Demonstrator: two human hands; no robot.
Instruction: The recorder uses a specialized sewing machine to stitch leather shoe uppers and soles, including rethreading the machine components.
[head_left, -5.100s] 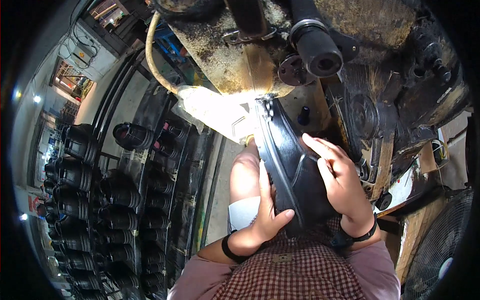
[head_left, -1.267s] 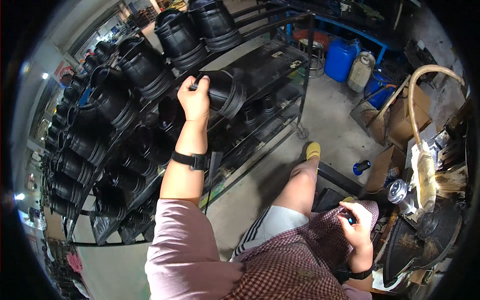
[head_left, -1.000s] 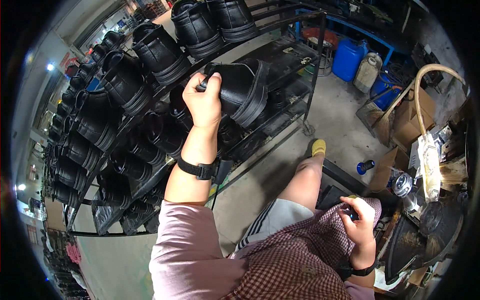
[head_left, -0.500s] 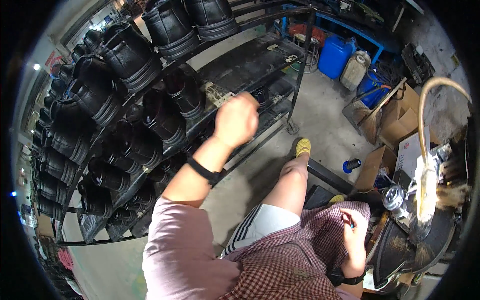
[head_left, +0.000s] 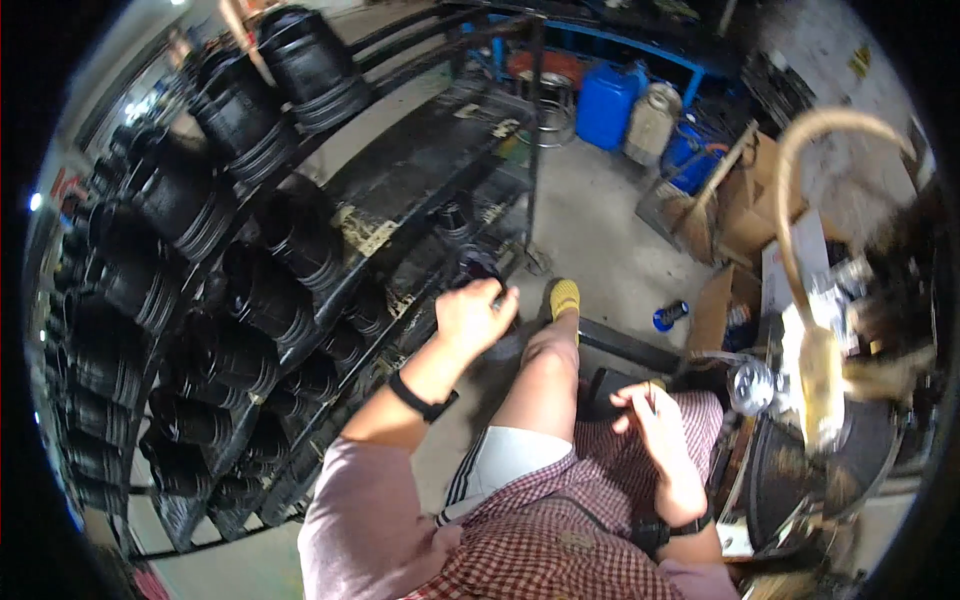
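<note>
My left hand (head_left: pixel 472 318), a dark band on its wrist, is closed over a black boot (head_left: pixel 482 262) beside the rack. The hand covers much of the boot, and blur softens its outline. My right hand (head_left: pixel 655 425) is raised above my checked apron (head_left: pixel 540 520), its fingers bent inward. A small dark thing seems to sit between these fingers, too small to name. To the left, a metal rack (head_left: pixel 400 165) bears rows of black leather boots (head_left: pixel 310 70); another boot (head_left: pixel 455 215) stands on a lower shelf near the rack's end.
On my right is a machine with a curved hose (head_left: pixel 800 150) and a bright lamp-lit part. Cardboard boxes (head_left: pixel 745 200), a broom (head_left: pixel 700 225), blue jugs (head_left: pixel 605 105) and a blue-and-black spool (head_left: pixel 670 316) stand beyond. A dark bar (head_left: pixel 630 345) crosses the floor by my yellow shoe (head_left: pixel 564 298).
My view has turned right. My left hand has come down from the shelf edge, and a boot now shows at it. My right hand has lifted and moved left, away from the machine.
</note>
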